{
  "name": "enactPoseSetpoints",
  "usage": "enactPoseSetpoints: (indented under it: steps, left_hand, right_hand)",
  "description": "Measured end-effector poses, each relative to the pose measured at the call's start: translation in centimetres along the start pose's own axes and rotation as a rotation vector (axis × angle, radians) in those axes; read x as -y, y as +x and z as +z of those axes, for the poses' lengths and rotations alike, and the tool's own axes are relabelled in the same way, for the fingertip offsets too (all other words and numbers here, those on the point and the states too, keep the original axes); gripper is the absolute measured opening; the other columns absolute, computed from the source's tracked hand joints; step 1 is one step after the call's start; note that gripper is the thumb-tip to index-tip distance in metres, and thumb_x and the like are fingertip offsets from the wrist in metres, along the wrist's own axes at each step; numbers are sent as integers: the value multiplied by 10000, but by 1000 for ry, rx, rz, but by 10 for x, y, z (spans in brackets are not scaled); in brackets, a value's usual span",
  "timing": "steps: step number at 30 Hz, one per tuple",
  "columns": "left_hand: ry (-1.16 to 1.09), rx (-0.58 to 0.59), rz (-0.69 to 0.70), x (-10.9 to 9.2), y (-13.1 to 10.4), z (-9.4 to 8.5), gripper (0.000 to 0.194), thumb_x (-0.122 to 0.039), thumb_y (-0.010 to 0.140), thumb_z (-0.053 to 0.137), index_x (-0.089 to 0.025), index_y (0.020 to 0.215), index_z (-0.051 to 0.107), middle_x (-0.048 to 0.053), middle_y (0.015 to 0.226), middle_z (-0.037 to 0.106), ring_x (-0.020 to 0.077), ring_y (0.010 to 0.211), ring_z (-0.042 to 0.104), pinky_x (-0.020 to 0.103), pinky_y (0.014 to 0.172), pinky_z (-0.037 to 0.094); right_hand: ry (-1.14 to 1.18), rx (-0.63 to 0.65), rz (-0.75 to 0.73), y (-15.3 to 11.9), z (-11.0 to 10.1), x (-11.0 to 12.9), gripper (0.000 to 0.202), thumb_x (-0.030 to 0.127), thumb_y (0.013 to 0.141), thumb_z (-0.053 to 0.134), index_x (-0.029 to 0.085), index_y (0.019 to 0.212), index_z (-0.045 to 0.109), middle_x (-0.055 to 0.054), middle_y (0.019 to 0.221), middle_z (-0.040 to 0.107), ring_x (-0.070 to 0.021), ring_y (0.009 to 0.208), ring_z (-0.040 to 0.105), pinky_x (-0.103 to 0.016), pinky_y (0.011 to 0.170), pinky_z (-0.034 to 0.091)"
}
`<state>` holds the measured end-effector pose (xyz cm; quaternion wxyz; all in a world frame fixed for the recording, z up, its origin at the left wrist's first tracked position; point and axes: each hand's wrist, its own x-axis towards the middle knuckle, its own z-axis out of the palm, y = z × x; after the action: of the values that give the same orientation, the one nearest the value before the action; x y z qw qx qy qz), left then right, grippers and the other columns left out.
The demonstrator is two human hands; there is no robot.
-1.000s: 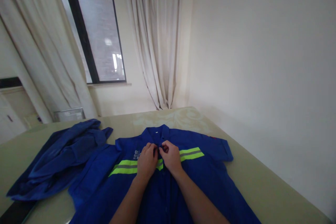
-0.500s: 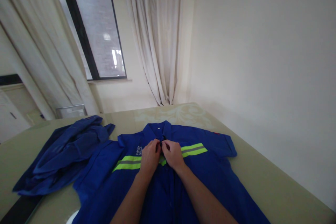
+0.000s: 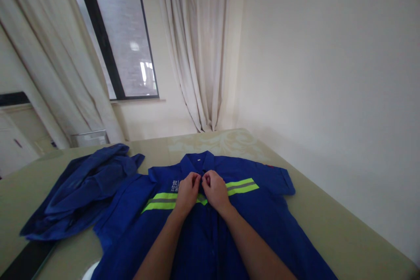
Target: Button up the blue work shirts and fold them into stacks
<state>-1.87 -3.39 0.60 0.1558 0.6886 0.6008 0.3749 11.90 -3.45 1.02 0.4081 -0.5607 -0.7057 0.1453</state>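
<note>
A blue short-sleeved work shirt (image 3: 262, 223) lies face up on the table, its collar pointing away from me. Yellow-green and grey reflective strips cross its chest, and white lettering shows on the left. My left hand (image 3: 188, 190) pinches the front placket just below the collar. Close beside it, my right hand (image 3: 214, 188) grips the same placket from the other side. Both sets of fingertips almost meet at the centre front. Whatever small part of the shirt sits between them is hidden by the fingers.
A crumpled blue garment (image 3: 88, 183) lies on the table (image 3: 328, 227) at the left. Under its near edge is a dark flat object (image 3: 31, 260). Part of a white round thing (image 3: 90, 271) shows beside the shirt. Wall, window and curtains stand behind.
Both hands stay at the shirt's front, with the fingers shifted slightly up and a little apart. The shirt lies nearly as before.
</note>
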Motion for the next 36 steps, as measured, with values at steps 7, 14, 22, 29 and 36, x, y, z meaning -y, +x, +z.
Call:
enactPoseSetpoints:
  steps: [7, 14, 22, 29, 36]
  left_hand:
    - [125, 15, 34, -5, -1, 4, 196, -221, 995, 442, -195, 979, 636, 61, 913, 730, 209, 866, 699, 311, 795, 494]
    - [243, 26, 95, -13, -8, -5, 218, -166, 966, 491, -243, 1062, 671, 40, 1026, 682, 201, 1010, 636, 300, 913, 471]
    - [353, 23, 24, -1, -6, 2, 424, -108, 952, 410, -195, 1299, 636, 127, 1340, 662, 272, 1281, 568, 466, 1124, 370]
    - [274, 38, -5, 13, 30, -7, 485, -67, 950, 328, -157, 1372, 550, 108, 1280, 722, 199, 1206, 652, 398, 1118, 413]
    - [304, 93, 92, -20, -20, -17, 507, -84, 885, 418, -164, 1350, 606, 118, 1401, 640, 240, 1312, 563, 408, 1151, 392]
  right_hand:
    - [294, 98, 236, 15, 2, -17, 184, 262, 873, 565, 179, 850, 728, -40, 811, 748, -181, 766, 675, -257, 694, 464]
    - [319, 88, 261, 21, 2, -25, 225, 284, 836, 585, 181, 788, 779, -30, 697, 746, -199, 695, 690, -260, 618, 484]
    - [178, 137, 46, 6, -17, -12, 339, 188, 914, 474, 256, 1056, 774, -23, 1084, 784, -209, 1037, 709, -314, 947, 505]
    - [-71, 380, -222, -27, -5, 11, 504, 325, 999, 460, 193, 1483, 509, -111, 1497, 550, -252, 1410, 480, -435, 1190, 315]
    - [-278, 414, -308, 31, 8, -15, 548, 384, 1016, 435, 220, 1538, 426, -76, 1574, 455, -206, 1466, 397, -405, 1198, 290]
